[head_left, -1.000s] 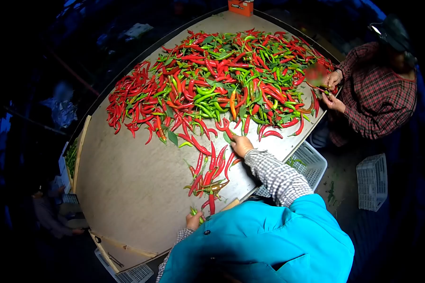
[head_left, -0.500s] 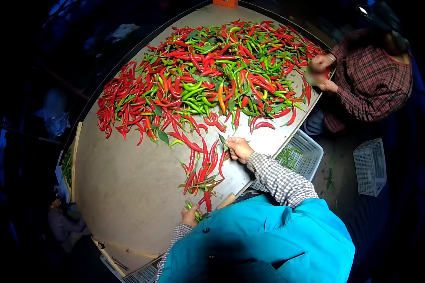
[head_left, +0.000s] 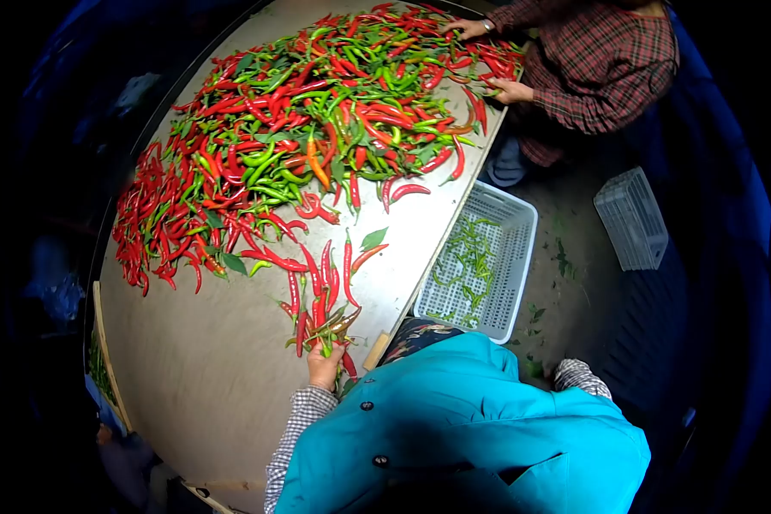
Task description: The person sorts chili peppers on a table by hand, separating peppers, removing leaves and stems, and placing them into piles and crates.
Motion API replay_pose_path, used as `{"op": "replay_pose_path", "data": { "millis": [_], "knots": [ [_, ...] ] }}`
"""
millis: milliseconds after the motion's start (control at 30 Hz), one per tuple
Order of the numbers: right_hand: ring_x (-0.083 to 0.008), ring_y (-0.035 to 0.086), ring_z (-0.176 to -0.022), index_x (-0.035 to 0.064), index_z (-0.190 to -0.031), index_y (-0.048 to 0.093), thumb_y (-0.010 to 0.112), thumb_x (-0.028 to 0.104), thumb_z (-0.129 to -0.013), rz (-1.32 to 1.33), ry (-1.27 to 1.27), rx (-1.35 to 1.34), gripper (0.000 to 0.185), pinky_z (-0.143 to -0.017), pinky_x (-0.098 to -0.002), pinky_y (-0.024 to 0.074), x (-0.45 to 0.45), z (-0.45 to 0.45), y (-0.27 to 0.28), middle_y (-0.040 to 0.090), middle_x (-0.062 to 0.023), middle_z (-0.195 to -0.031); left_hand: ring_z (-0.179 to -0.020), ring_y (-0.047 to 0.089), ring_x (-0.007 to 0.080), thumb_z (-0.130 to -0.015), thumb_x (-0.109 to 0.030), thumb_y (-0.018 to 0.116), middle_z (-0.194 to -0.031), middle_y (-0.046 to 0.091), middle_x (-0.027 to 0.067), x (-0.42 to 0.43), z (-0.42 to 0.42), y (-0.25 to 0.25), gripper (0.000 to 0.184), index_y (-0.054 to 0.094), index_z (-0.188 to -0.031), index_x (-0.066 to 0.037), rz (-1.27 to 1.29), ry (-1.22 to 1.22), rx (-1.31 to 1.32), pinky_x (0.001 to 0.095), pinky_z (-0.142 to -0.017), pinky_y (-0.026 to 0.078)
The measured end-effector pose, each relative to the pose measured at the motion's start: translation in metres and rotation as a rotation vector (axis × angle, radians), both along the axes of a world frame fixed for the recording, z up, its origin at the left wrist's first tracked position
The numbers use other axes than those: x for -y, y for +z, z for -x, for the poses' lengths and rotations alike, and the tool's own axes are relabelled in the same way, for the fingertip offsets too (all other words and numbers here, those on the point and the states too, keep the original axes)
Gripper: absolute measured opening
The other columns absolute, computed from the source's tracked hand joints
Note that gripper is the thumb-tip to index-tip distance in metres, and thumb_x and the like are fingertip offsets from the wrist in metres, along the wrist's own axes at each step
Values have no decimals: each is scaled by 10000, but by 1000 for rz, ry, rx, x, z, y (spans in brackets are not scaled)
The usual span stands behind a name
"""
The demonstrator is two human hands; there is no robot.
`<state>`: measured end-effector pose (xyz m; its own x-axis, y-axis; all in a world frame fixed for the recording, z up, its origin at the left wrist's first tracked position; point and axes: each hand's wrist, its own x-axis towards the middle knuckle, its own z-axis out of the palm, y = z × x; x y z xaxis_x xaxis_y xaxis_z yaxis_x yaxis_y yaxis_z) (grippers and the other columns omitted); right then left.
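The person's left forearm, in a checked sleeve (head_left: pixel 296 428), reaches forward over the near part of the table (head_left: pixel 188 385), the left hand (head_left: pixel 323 368) held low at the surface with its fingers curled in. It seems to be closed around a few green peppers (head_left: pixel 326 349), though the peppers crowding its fingertips make the exact grip hard to read. The right arm is drawn back and down beside the teal jacket (head_left: pixel 480 403), only its right cuff (head_left: pixel 584 377) showing; the right hand is out of sight, so whether it holds anything cannot be told. Just beyond the left fingertips lies a loose cluster of red peppers (head_left: pixel 314 278), with a green leaf (head_left: pixel 373 239) beside it. Farther forward, a large mixed pile (head_left: pixel 308 87) of red and green peppers spreads over the table, well apart from the left hand, and a co-worker's hand (head_left: pixel 511 91) is at its right end
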<state>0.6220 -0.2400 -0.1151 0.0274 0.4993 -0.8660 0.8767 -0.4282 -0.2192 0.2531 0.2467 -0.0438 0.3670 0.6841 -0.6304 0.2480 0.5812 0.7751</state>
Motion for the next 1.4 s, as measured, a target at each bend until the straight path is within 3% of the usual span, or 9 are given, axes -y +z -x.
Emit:
{"op": "replay_pose_path", "data": {
  "millis": [233, 400, 533, 833, 933, 1000, 1200, 1300, 1400],
  "knots": [
    [-328, 546, -1001, 53, -1269, 376, 574, 170, -730, -317, -924, 250, 586, -858, -371, 430, -122, 40, 46, 597, -211, -996, -655, 582, 277, -737, -96, 621, -742, 593, 164, -42, -45, 11, 144, 596, -842, -1, -813, -484, -260, 362, -608, 451],
    [-334, 609, -797, 64, -1259, 406, 536, 113, -744, -167, -1094, 163, 533, -691, -423, 491, -268, -7, 22, 604, -226, -931, -910, 571, 328, -726, -74, 617, -1037, 577, 149, -61, -87, 21, 192, 609, -917, -52, -1086, -649, -252, 366, -785, 465],
    [-159, 513, -415, 58, -898, 640, 542, 73, -772, 178, -1181, -876, 161, -368, -298, 443, -270, -8, -88, 574, -80, -566, -967, 555, 321, -700, -25, 595, -1147, 528, 126, -66, -94, 25, 312, 579, -1006, -79, -1060, -788, -317, 372, -825, 459],
    [-182, 503, -486, 162, -1325, 353, 473, -7, -825, 15, -1235, -160, 541, -454, -331, 470, -293, -25, 7, 587, -133, -699, -899, 583, 309, -712, -2, 540, -1322, 369, 129, -89, -118, 25, 449, 532, -1130, -165, -1120, -988, -440, 383, -768, 484],
    [-226, 557, -538, 141, -1376, 225, 498, 72, -823, -502, -581, 126, 621, -456, -350, 446, -297, -62, -12, 577, -149, -681, -780, 609, 316, -742, -16, 505, -1322, 343, 199, -94, -130, 22, 451, 534, -1149, -208, -1157, -970, -536, 374, -690, 507],
    [-275, 586, -670, 136, -1380, 212, 525, 104, -808, -212, -1080, 102, 653, -521, -404, 444, -315, -74, 12, 608, -188, -816, -787, 608, 317, -745, -20, 511, -1298, 375, 198, -98, -135, 12, 448, 534, -1150, -209, -1114, -925, -530, 381, -700, 504],
    [-272, 498, -537, 43, -795, 589, 547, 80, -780, -3, -1729, -719, 58, -499, -407, 398, -246, -80, -106, 573, -136, -709, -823, 584, 313, -728, -52, 580, -907, 607, 137, -104, -117, 3, 281, 630, -990, -140, -868, -539, -457, 390, -721, 468],
    [-270, 483, -599, 15, -762, 573, 621, 160, -768, -76, -684, 331, 152, -543, -380, 419, -227, -56, -175, 527, -79, -669, -816, 582, 323, -719, -57, 593, -882, 608, 140, -109, -114, -3, 275, 628, -986, -111, -879, -475, -454, 400, -713, 465],
    [-204, 488, -622, -5, -729, 547, 531, 133, -808, -90, -1451, -237, 160, -557, -351, 412, -243, -41, -151, 554, -108, -731, -781, 579, 339, -711, -67, 605, -854, 606, 164, -108, -117, 10, 194, 620, -905, -58, -843, -443, -511, 418, -685, 459]
  ]
}}
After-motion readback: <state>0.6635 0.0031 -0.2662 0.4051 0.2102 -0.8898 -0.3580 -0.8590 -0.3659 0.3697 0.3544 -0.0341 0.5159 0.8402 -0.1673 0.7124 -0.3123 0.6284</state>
